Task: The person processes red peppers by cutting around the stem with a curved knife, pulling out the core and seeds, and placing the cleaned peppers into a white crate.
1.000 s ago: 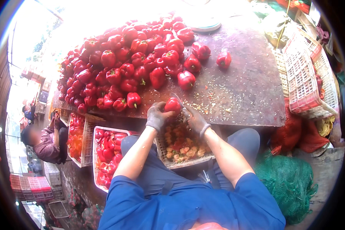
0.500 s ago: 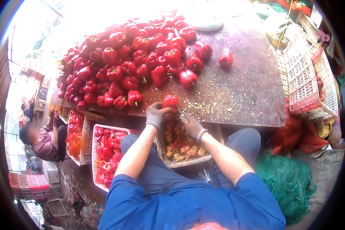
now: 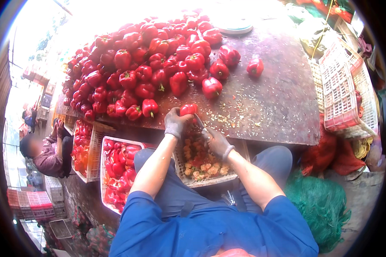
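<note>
My left hand (image 3: 175, 121), in a grey glove, is closed round a red bell pepper (image 3: 188, 109) at the near edge of the table. Gloved as well, my right hand (image 3: 216, 141) grips a knife (image 3: 200, 122), its blade touching or very close to the pepper's right side. Below both hands, between my knees, a pale crate (image 3: 197, 184) holds pepper cores and seed clumps. A large heap of whole red bell peppers (image 3: 143, 73) covers the table's left part, with a few loose ones such as this pepper (image 3: 255, 67) to its right.
Seeds litter the brown table (image 3: 278, 111). Left of my legs stand a white crate (image 3: 104, 171) of cut red peppers and another crate (image 3: 92, 158). A person (image 3: 51, 156) sits beyond them. To the right are stacked crates (image 3: 339, 94), red sacks (image 3: 326, 150) and a green net bag (image 3: 317, 205).
The pepper in my left hand has tipped and dropped slightly toward the left. My left wrist has turned, and the knife blade now shows more against the pepper. The whole view has shifted a little.
</note>
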A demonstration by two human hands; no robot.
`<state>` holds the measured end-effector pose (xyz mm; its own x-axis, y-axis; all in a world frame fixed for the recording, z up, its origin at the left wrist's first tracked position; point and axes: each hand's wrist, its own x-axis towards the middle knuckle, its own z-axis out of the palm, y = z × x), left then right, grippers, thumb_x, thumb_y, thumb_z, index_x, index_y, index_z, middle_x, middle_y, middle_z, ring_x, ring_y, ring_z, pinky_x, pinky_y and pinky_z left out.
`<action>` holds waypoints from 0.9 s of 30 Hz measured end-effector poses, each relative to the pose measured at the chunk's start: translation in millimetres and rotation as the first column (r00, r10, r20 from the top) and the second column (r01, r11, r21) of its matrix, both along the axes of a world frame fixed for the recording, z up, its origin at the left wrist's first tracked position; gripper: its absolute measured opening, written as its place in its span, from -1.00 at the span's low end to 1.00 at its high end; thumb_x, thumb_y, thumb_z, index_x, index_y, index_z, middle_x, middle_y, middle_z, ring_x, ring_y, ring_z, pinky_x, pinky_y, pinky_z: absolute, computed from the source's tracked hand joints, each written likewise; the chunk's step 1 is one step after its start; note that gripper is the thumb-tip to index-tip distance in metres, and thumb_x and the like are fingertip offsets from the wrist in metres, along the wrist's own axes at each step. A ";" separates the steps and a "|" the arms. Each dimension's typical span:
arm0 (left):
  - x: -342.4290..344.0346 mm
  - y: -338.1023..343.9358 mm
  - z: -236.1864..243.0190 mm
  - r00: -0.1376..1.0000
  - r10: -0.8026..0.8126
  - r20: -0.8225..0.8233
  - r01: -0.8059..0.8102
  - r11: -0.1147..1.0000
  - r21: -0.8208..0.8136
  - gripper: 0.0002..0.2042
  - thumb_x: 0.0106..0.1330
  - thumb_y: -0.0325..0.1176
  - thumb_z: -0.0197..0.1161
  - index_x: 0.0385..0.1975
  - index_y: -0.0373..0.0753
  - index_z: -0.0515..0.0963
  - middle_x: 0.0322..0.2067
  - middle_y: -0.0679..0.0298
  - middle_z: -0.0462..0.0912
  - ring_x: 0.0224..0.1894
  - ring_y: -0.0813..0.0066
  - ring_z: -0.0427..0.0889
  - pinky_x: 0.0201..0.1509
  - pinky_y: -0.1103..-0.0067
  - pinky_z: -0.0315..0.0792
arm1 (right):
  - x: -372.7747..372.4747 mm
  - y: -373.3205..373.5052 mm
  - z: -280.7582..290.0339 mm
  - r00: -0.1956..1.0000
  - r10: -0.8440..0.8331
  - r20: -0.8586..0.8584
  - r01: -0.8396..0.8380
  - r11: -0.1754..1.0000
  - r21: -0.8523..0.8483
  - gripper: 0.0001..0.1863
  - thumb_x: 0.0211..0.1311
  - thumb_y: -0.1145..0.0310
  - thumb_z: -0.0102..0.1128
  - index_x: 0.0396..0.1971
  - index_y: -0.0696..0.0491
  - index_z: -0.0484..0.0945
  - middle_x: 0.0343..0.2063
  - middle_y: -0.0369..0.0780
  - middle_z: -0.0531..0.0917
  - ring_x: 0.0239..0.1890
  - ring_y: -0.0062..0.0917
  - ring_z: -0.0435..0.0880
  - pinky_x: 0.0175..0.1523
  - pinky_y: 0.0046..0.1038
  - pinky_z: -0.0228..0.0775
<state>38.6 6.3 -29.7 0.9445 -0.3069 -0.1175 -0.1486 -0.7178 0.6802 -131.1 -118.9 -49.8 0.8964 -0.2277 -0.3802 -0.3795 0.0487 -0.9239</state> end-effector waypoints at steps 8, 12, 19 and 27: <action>8.8 8.0 -19.9 0.926 0.052 -0.375 -0.245 0.839 -0.487 -0.60 0.04 -0.36 0.41 -0.12 -0.45 0.66 -0.31 0.17 0.74 -0.30 0.44 0.72 -0.26 0.46 0.66 | -2.9 -2.4 22.0 0.990 -0.102 0.098 0.112 0.989 -0.101 -0.49 0.33 0.04 0.29 0.09 0.12 0.58 -0.15 0.04 0.72 -0.06 -0.27 0.72 0.03 -0.25 0.52; -22.7 -0.3 10.4 0.818 -0.234 -0.525 -0.169 0.775 -0.608 -0.56 0.08 -0.35 0.38 -0.02 -0.43 0.63 -0.23 0.18 0.73 -0.25 0.49 0.70 -0.23 0.50 0.63 | 4.1 -17.0 47.8 0.980 -0.185 0.068 0.190 0.980 -0.063 -0.37 0.11 0.12 0.47 0.13 0.14 0.56 -0.09 -0.04 0.74 -0.03 -0.34 0.73 0.09 -0.31 0.56; -29.3 -2.3 16.4 0.793 -0.412 -0.449 0.076 0.797 -0.599 -0.56 0.08 -0.26 0.37 -0.04 -0.36 0.64 -0.25 0.24 0.72 -0.25 0.53 0.66 -0.16 0.50 0.59 | 13.6 -34.0 29.7 0.970 -0.155 0.189 0.152 0.988 0.032 -0.31 0.00 0.24 0.60 0.12 0.21 0.53 -0.13 -0.22 0.72 -0.13 -0.58 0.69 -0.03 -0.50 0.58; -43.5 -13.1 33.1 0.883 -0.325 -0.339 0.118 0.852 -0.511 -0.64 0.06 -0.34 0.30 -0.14 -0.38 0.68 -0.35 0.27 0.73 -0.30 0.56 0.67 -0.16 0.54 0.60 | 7.8 -27.9 39.3 0.925 -0.326 0.194 0.217 0.873 0.436 -0.60 0.07 0.43 0.44 -0.07 0.22 0.63 -0.22 -0.21 0.74 -0.18 -0.53 0.72 -0.05 -0.44 0.60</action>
<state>-4.9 -6.9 3.4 0.7441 -0.6169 -0.2565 0.0941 -0.2833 0.9544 -123.4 -146.8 -10.4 0.8985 -0.3538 -0.2598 -0.0529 0.5003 -0.8642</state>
